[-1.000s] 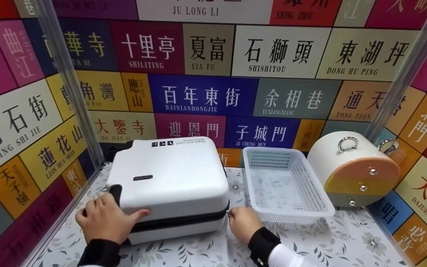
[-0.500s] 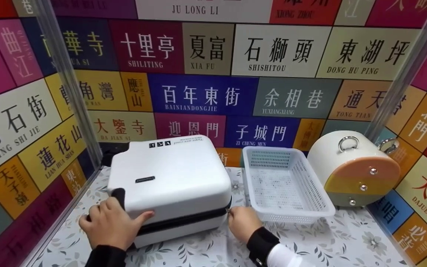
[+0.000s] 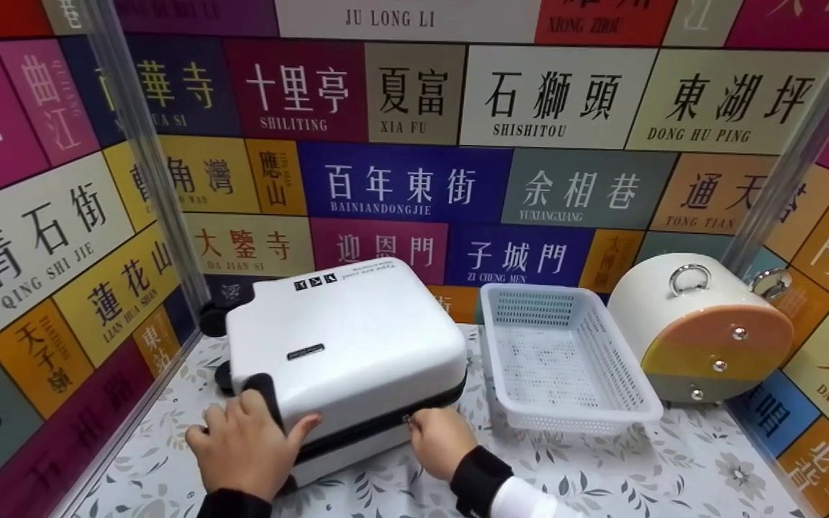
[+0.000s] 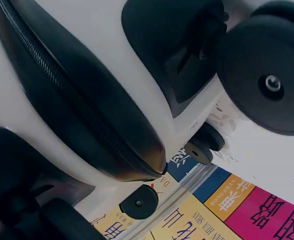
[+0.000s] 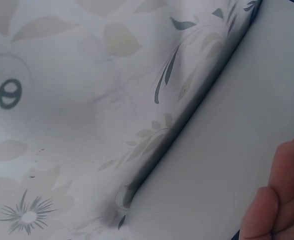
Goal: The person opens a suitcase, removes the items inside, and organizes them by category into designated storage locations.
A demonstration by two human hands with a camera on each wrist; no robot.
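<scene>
A small white suitcase (image 3: 378, 324) lies flat on the patterned tabletop, its black zipper (image 3: 346, 434) running round the side. My left hand (image 3: 245, 442) grips the near left corner at the black wheel guard, thumb spread along the side. On the front side, my right hand (image 3: 445, 442) pinches the zipper pull (image 3: 407, 419), which is mostly hidden by the fingers. Close up in the left wrist view are the zipper teeth (image 4: 42, 60) and a black wheel (image 4: 267, 75). The right wrist view catches fingertips (image 5: 287, 170) beside the white shell (image 5: 212, 145).
To the suitcase's right stands a white perforated plastic basket (image 3: 573, 417). Beyond it is a rounded cream container (image 3: 663, 288) with a striped front, several silver knobs and a ring handle. Sign-covered walls (image 3: 414, 180) enclose the back and sides.
My right hand has drawn the zipper pull from the right corner leftward along the front. The suitcase has turned slightly, and my left hand has shifted right with its corner.
</scene>
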